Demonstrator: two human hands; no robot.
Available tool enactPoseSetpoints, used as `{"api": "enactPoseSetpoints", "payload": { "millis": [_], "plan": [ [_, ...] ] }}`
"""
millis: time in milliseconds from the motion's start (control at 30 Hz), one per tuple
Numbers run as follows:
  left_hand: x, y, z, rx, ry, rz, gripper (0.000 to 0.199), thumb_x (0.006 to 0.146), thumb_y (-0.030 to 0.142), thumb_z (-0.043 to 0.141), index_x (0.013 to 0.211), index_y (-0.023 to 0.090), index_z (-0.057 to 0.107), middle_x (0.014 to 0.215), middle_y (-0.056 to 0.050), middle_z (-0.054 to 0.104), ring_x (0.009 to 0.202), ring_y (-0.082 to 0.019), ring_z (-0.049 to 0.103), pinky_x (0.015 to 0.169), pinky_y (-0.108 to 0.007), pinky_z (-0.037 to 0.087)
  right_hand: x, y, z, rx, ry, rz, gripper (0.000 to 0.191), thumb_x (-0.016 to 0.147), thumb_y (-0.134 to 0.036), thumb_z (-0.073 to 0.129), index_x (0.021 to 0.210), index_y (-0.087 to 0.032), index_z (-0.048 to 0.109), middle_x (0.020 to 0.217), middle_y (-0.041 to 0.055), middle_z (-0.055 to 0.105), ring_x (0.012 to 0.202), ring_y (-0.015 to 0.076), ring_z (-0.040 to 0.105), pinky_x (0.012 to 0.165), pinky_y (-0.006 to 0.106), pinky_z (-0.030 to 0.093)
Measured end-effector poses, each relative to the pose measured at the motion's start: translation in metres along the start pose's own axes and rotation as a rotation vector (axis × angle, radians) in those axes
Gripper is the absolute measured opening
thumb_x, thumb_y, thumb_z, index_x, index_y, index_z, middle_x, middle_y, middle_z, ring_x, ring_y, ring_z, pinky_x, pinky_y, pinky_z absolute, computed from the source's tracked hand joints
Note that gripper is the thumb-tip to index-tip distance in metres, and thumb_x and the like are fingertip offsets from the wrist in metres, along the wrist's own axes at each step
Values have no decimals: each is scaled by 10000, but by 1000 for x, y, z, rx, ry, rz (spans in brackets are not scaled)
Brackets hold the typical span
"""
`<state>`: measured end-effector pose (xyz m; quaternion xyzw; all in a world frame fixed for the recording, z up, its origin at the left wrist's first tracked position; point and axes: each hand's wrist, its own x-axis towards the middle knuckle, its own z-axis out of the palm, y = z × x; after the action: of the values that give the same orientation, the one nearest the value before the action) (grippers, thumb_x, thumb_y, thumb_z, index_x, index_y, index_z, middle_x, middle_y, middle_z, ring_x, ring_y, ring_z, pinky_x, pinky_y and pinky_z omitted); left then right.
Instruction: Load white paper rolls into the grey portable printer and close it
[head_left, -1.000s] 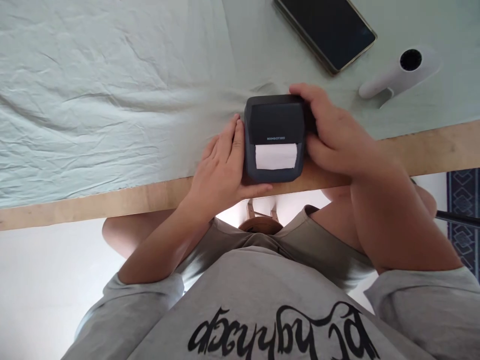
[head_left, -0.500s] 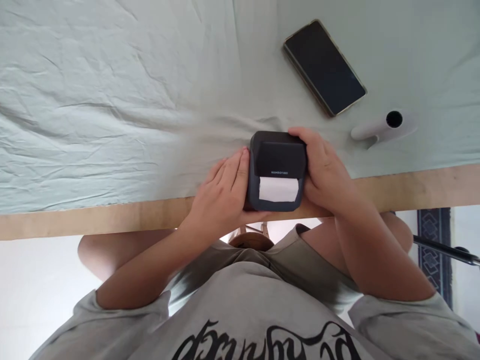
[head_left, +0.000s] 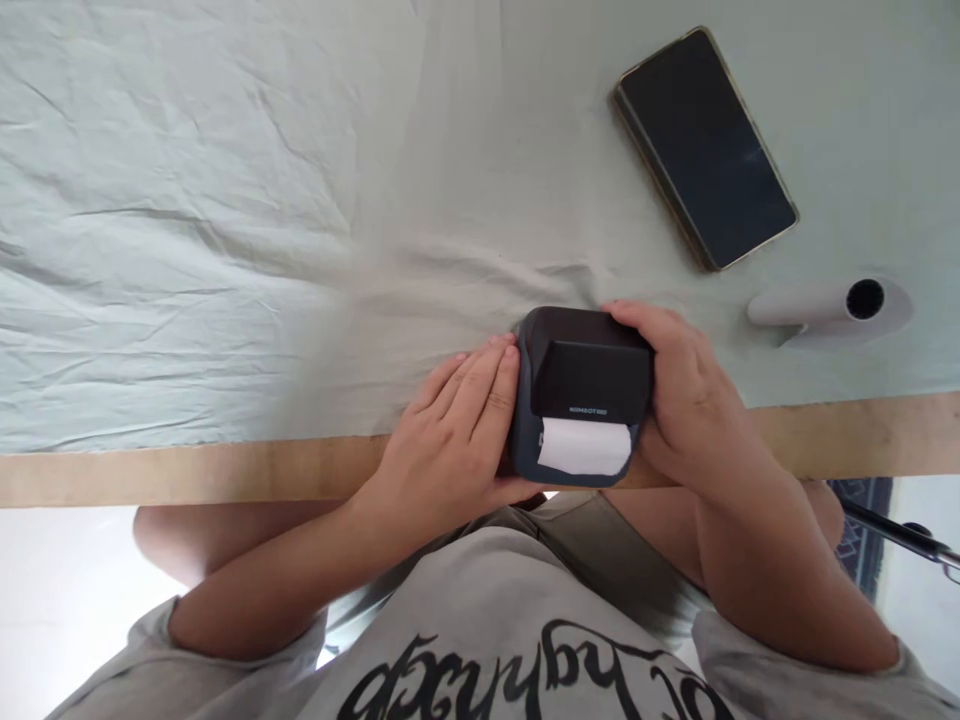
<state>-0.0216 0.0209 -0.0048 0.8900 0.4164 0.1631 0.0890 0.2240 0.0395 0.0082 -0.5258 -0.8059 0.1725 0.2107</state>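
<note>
Between my two hands is a small dark label printer, close to the table's front edge. A strip of white label paper sticks out at its near side, below the printed brand lettering. My left hand presses along the printer's left side with fingers together, its thumb at the near lower edge. On the opposite side my right hand grips the casing, with fingertips at the far right corner. The printer's underside and some fingertips are hidden.
A phone in a case lies face up at the upper right. Right of my right hand lies a pale grey device with a round dark end. Wrinkled pale green cloth covers the table, whose bare wooden edge runs in front.
The whole view has shifted, so the table items appear lower and farther right. Both hands keep hold of the printer, which appears slightly tilted compared with before.
</note>
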Motion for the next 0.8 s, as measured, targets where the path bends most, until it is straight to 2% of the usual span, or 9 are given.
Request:
{"api": "enactPoseSetpoints", "payload": {
  "millis": [167, 333, 500, 600, 733, 800],
  "plan": [
    [1, -3, -2, -61, -27, -8, 1035, 979, 722, 522, 1641, -17, 226, 1516, -292, 587, 1428, -362, 594, 1192, -467, 487, 0, 1, -4, 2, -34, -9, 603, 923, -130, 482, 1518, -205, 415, 1423, 162, 639, 1334, 323, 639, 1054, 575, 591],
    [3, -6, -5, -71, -35, 10, 961, 996, 667, 517, 1599, -50, 304, 1488, -298, 608, 1401, -367, 615, 1169, -467, 499, 0, 2, -6, 61, -54, -8, 726, 898, -103, 522, 1589, -256, 360, 1446, 152, 627, 1392, 317, 608, 1112, 574, 570],
    [4, -5, -5, -69, -45, -1, 893, 1007, 636, 492, 1553, -62, 379, 1482, -295, 616, 1396, -356, 617, 1178, -454, 479, -3, 2, -5, 104, -66, 0, 816, 886, -142, 596, 1641, -275, 316, 1474, 178, 606, 1415, 347, 592, 1113, 621, 560],
    [4, -3, -5, -78, -32, -21, 872, 1001, 624, 511, 1504, -85, 442, 1485, -307, 609, 1402, -353, 614, 1193, -439, 460, -6, 4, -6, 136, -63, 18, 861, 856, -132, 606, 1653, -302, 326, 1504, 177, 594, 1420, 335, 595, 1129, 603, 560],
    [3, 0, -7, -90, -33, -45, 811, 1016, 601, 488, 1505, -46, 466, 1516, -263, 602, 1438, -314, 592, 1213, -399, 451, -7, 5, -6, 186, -35, 96, 865, 821, -305, 700, 1622, -421, 393, 1535, 108, 596, 1374, 375, 621, 1107, 648, 536],
    [2, 1, -7, -86, -48, -57, 787, 1029, 579, 456, 1518, -38, 454, 1539, -248, 588, 1463, -294, 573, 1236, -380, 432, -7, 0, -5, 164, -17, 170, 859, 803, -418, 760, 1598, -440, 434, 1522, 75, 613, 1355, 377, 632, 1108, 629, 532]
  ]
}}
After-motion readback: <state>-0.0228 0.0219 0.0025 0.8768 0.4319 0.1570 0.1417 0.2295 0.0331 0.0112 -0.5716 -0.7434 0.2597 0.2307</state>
